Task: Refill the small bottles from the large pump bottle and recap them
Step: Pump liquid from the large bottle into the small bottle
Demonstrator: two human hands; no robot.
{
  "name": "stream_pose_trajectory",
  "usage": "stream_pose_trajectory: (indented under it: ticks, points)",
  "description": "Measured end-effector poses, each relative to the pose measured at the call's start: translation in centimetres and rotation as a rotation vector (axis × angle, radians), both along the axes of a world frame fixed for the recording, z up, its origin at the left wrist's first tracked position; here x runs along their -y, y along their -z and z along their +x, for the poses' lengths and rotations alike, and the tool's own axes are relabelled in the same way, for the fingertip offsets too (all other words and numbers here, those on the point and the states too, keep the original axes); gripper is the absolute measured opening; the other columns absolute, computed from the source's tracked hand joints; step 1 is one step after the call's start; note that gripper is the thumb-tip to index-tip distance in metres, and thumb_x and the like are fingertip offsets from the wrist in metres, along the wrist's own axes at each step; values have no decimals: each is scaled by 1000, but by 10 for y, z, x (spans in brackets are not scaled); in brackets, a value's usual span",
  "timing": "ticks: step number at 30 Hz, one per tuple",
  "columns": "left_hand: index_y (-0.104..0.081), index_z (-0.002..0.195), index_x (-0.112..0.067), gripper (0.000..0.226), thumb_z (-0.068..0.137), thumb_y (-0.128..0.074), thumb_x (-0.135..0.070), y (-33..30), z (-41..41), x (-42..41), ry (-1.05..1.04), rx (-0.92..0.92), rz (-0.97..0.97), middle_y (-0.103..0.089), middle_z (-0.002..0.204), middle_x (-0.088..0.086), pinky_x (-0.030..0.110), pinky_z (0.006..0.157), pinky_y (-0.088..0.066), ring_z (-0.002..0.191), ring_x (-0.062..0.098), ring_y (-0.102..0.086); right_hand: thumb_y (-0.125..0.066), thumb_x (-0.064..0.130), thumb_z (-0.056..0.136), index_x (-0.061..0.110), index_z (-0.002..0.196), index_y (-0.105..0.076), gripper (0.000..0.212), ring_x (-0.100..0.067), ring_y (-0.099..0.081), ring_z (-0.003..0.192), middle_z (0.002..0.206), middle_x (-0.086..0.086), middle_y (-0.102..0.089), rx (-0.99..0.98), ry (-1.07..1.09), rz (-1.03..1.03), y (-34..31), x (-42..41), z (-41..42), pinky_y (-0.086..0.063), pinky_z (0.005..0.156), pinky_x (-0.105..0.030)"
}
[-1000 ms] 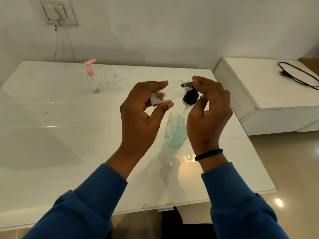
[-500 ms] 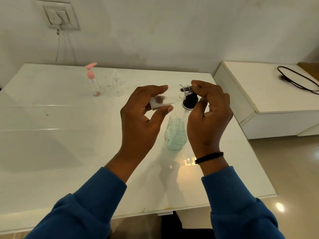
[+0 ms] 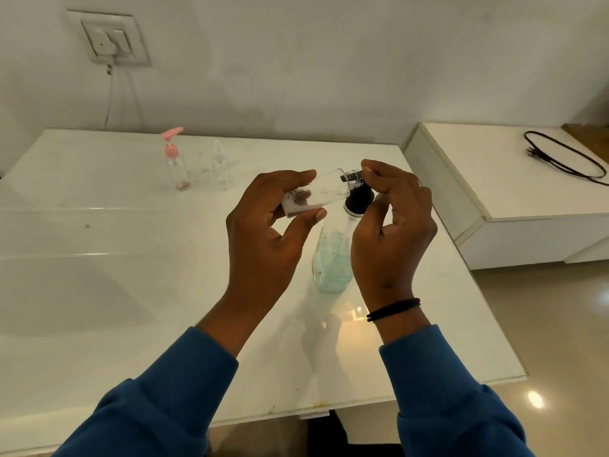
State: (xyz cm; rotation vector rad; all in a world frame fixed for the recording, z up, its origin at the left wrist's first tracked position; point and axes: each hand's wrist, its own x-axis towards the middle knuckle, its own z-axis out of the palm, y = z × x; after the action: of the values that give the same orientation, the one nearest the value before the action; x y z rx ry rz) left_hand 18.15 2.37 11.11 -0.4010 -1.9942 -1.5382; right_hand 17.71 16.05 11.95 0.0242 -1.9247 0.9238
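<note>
White table (image 3: 99, 291), pink-capped bottle (image 3: 175, 159), black cable (image 3: 565, 156)

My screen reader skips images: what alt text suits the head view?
Left hand holds a small clear bottle on its side, its open neck at the pump bottle, where the right hand works. A pink-capped bottle stands behind.

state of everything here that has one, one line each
small bottle: uncapped, tipped near sideways, held in left hand, neck at the pump nozzle
large pump bottle: upright on table, partly full of blue-green liquid
right hand: fingers curled at the small bottle's neck
pink pump bottle: upright, capped, nearly empty
clear bottle: upright, looks empty
</note>
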Motion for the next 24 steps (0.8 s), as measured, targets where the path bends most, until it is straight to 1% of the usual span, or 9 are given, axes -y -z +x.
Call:
stream_pose_trajectory:
  ticks: [2,4,7,10,13,15,19,21,24]
  points:
    - [-63,122,-19,38,88,-78,-20,-1,0,0,-3,-3,2,-64,119,-10,15,92,-53,106,-1,-66,-56,-8,88,8,105,-74,29,-22,-64,98,109,6,-70,-14,-15,17,-6,-1,0,-54,83,-39]
    - [-64,122,-15,37,88,-78,-19,-3,-1,0,-7,-2,5,-64,118,-8,15,92,-53,106,-1,-65,-56,-7,88,8,102,-74,28,-23,-63,96,106,7,-70,-29,-17,35,-11,-2,0,-54,79,-43]
    - [-66,122,-10,37,88,-78,-19,-2,0,0,-14,4,10,-66,119,-5,17,92,-53,107,1,-65,-56,-8,89,8,103,-74,28,-24,-64,95,106,4,-72,-34,-12,47,-11,-2,1,-53,81,-39]
    - [-64,121,-16,36,88,-78,-21,-2,-1,0,-17,-3,-5,-64,118,-8,16,92,-53,106,-2,-64,-56,-9,88,7,104,-73,29,-23,-65,97,108,3,-72,-19,-9,36,-4,-2,-1,-51,83,-34]
    - [-63,122,-19,37,88,-78,-21,0,1,0,-11,7,-4,-64,119,-10,19,92,-55,106,2,-66,-56,-9,87,7,104,-73,29,-23,-65,98,108,-1,-73,1,-17,-1,0,-2,-1,-54,82,-39]
    - [-62,122,-20,38,88,-78,-21,0,1,0,-12,8,-1,-63,120,-12,19,92,-55,107,-1,-65,-56,-7,88,7,103,-73,26,-22,-65,97,106,-1,-74,-1,-26,0,-3,-3,-2,-55,81,-40]
    - [-62,121,-20,37,88,-78,-21,-4,-1,-2,-20,-2,-3,-64,120,-9,15,92,-53,107,-7,-63,-58,-8,87,8,98,-75,25,-4,-56,94,101,7,-71,-23,-31,-12,-12,-5,-4,-54,76,-40]
    - [-63,121,-18,36,88,-77,-21,-4,-1,-2,-30,0,-3,-64,119,-8,13,92,-51,107,-8,-61,-60,-8,86,9,98,-75,26,0,-54,93,101,12,-68,-21,-35,-20,-13,-4,-4,-54,74,-40]
    - [-64,122,-14,37,88,-78,-20,-3,-1,-1,-27,1,-5,-64,119,-8,16,93,-53,107,-7,-62,-59,-9,86,9,97,-74,26,4,-55,92,101,14,-65,-20,-53,-22,-8,-7,-6,-56,77,-44]
